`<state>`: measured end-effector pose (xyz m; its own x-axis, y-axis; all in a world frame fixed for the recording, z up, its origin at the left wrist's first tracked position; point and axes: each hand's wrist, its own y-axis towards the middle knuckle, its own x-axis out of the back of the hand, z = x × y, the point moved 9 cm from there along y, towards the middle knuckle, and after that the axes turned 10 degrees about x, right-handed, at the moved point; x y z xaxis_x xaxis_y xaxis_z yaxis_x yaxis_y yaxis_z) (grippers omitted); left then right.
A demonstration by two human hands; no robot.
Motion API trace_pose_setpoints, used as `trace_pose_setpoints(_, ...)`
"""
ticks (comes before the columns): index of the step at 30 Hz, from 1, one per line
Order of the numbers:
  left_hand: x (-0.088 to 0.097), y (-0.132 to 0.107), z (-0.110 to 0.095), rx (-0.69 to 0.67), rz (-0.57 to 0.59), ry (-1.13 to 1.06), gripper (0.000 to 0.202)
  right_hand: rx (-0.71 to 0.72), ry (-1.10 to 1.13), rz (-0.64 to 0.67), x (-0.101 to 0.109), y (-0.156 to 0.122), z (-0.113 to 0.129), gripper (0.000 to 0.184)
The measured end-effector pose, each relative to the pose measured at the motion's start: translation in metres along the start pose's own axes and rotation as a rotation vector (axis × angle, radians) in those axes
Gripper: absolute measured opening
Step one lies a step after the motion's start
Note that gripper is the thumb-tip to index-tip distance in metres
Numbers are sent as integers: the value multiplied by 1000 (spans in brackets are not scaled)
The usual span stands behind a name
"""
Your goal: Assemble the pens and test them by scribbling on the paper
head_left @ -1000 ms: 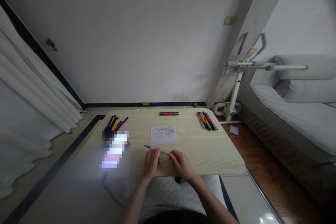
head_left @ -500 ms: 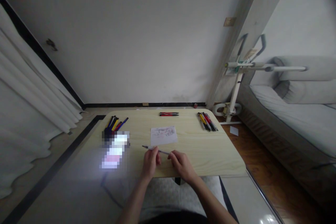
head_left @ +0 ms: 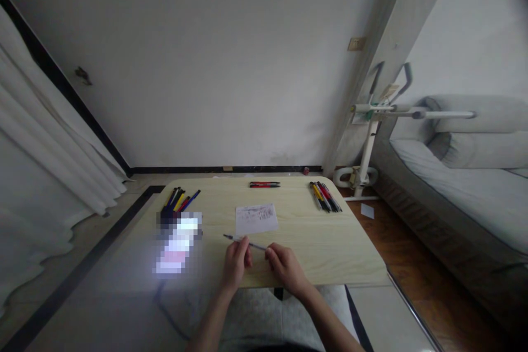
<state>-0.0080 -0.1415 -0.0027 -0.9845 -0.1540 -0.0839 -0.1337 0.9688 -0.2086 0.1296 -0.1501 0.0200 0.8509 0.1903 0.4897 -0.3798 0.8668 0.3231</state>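
Observation:
My left hand (head_left: 236,260) and my right hand (head_left: 284,267) are both closed on one thin pen (head_left: 247,242) that lies across between them, just above the near edge of the light wooden table (head_left: 330,236). The pen's tip pokes out to the left of my left hand. A small sheet of paper (head_left: 256,218) with writing lies flat a little beyond the hands.
Pens lie in groups: a coloured bunch at the far left (head_left: 178,201), two red ones at the far middle (head_left: 264,184), several at the far right (head_left: 325,196). A blurred patch (head_left: 177,242) sits left. A white stand (head_left: 365,143) and a grey bed (head_left: 462,176) are on the right.
The camera tilted, so everything sits slightly lower in view. Both hands keep hold of the pen and have barely shifted on the table.

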Motion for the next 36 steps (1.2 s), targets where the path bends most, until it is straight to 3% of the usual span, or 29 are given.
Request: trace_pose_setpoints(36,1,5,9,35,13,4,43,29,17,-16,1,1,2,33)
